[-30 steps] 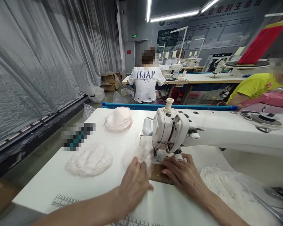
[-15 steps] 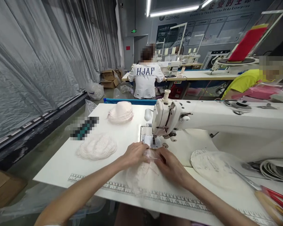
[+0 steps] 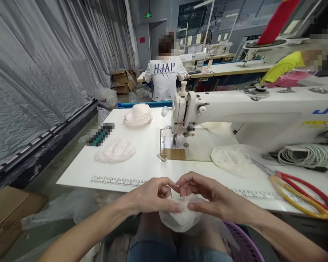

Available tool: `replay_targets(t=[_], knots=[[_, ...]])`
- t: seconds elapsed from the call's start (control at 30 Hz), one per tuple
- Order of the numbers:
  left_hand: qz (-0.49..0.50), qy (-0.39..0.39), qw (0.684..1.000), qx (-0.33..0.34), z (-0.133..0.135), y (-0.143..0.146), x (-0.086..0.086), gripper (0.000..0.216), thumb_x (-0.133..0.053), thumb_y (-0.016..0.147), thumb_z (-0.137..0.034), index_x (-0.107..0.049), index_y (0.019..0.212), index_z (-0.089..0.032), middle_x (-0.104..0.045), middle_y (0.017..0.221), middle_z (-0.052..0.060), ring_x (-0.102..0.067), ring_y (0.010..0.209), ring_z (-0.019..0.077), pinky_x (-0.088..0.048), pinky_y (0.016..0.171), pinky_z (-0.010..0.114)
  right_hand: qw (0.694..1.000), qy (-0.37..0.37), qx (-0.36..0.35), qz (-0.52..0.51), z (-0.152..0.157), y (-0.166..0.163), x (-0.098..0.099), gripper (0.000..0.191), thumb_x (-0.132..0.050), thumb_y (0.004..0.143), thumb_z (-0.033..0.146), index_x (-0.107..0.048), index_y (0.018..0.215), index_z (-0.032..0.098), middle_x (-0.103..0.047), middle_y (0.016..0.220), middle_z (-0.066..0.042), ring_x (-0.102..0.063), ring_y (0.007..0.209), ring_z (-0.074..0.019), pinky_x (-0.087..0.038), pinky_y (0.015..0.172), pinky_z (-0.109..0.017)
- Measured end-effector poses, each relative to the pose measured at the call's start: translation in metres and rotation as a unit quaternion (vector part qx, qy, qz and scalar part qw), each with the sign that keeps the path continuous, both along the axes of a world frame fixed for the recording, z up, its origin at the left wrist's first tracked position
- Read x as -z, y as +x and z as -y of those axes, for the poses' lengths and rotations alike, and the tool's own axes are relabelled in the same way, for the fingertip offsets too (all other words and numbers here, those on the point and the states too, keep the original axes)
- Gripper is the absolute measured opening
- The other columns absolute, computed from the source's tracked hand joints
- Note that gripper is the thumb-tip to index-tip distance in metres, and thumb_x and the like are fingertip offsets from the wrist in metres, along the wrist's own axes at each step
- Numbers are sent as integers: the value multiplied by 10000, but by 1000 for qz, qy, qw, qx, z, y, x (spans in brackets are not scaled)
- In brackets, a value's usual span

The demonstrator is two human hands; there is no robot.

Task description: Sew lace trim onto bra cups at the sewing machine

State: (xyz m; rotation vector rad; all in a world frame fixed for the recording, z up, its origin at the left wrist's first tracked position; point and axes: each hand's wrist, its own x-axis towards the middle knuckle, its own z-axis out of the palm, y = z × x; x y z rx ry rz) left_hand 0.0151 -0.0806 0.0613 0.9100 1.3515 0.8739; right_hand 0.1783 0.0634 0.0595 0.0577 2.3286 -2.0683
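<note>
My left hand [image 3: 153,196] and my right hand [image 3: 207,196] both pinch a small white lace piece [image 3: 180,216] just off the near edge of the white sewing table [image 3: 142,163], above my lap. Fingers of both hands are curled closed on the fabric. The white sewing machine [image 3: 235,109] stands behind, its needle area [image 3: 175,140] bare of fabric.
Lace piles lie on the table at left [image 3: 115,151], back [image 3: 138,115] and right [image 3: 232,160]. Scissors with red and yellow handles [image 3: 297,185] and a coiled white cord [image 3: 307,154] sit at right. A purple basket [image 3: 240,243] is by my knee. Two people work behind.
Both hands drew the lace piece away from the needle toward me, off the table edge to my lap. The view tilted down and back.
</note>
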Motion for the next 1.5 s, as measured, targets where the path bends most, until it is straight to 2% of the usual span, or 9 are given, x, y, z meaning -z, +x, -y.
replay_targets(t=[0.2, 0.3, 0.43, 0.57, 0.8, 1.0, 1.13, 1.23, 1.5], knots=[[-168, 101, 978, 72, 8, 26, 11, 267, -723, 661, -351, -556, 713, -149, -545, 859, 10, -471, 804, 138, -373, 701, 234, 987, 160, 22, 15, 12, 38, -7, 257, -594, 828, 268, -539, 1077, 238, -596, 907, -7, -535, 784, -129, -442, 690, -232], [-77, 98, 991, 51, 11, 40, 26, 252, -713, 680, -311, -530, 745, -150, -560, 897, 25, -489, 800, 130, -388, 710, 240, 983, 177, 28, 27, 16, 52, -1, 220, -567, 846, 276, -548, 1061, 231, -592, 904, -9, -529, 786, -129, -439, 698, -234], [93, 11, 996, -6, 12, 59, 52, 500, -767, 639, -327, -529, 1043, -155, -591, 832, 25, -540, 715, 123, -413, 656, 249, 987, 138, 67, 41, 20, 64, 21, 257, -553, 856, 327, -529, 1082, 208, -550, 813, -3, -498, 705, -117, -423, 610, -220], [80, -11, 996, -48, 13, 66, 63, 566, -756, 654, -320, -534, 1148, -154, -601, 762, 11, -549, 669, 117, -411, 634, 238, 989, 62, 108, 78, 26, 71, 40, 282, -488, 879, 405, -509, 1056, 186, -493, 673, 30, -428, 560, -93, -374, 507, -208], [-89, -2, 996, -16, 20, 61, 58, 233, -577, 789, -302, -651, 951, -152, -637, 761, 24, -513, 643, 119, -369, 586, 219, 989, -47, 77, 119, 32, 70, 61, 328, -513, 847, 462, -587, 927, 152, -560, 697, -2, -463, 601, -103, -346, 536, -217], [-145, 13, 989, -12, 27, 59, 68, 254, -513, 837, -338, -632, 768, -124, -591, 683, 13, -475, 626, 109, -340, 569, 212, 985, -80, 55, 141, 42, 65, 74, 262, -683, 722, 401, -631, 788, 154, -504, 603, 41, -413, 552, -81, -307, 508, -200], [-50, -10, 998, -35, 32, 56, 77, 280, -591, 787, -399, -619, 791, -120, -563, 650, -1, -448, 578, 90, -319, 535, 201, 982, -92, 82, 140, 47, 61, 78, 264, -671, 734, 403, -609, 683, 151, -449, 562, 50, -386, 538, -78, -291, 504, -200], [38, -59, 997, -25, 34, 53, 81, 345, -751, 631, -349, -638, 866, -122, -574, 658, -6, -472, 587, 93, -347, 561, 206, 982, -116, 41, 147, 44, 62, 83, 271, -635, 771, 415, -617, 736, 147, -460, 608, 41, -386, 567, -83, -287, 528, -209], [78, -88, 993, 1, 33, 51, 81, 253, -782, 591, -307, -656, 686, -109, -555, 646, -9, -460, 603, 88, -342, 551, 201, 980, -142, -39, 132, 33, 63, 92, 329, -518, 863, 436, -604, 782, 130, -460, 681, 13, -395, 635, -103, -303, 591, -234]])
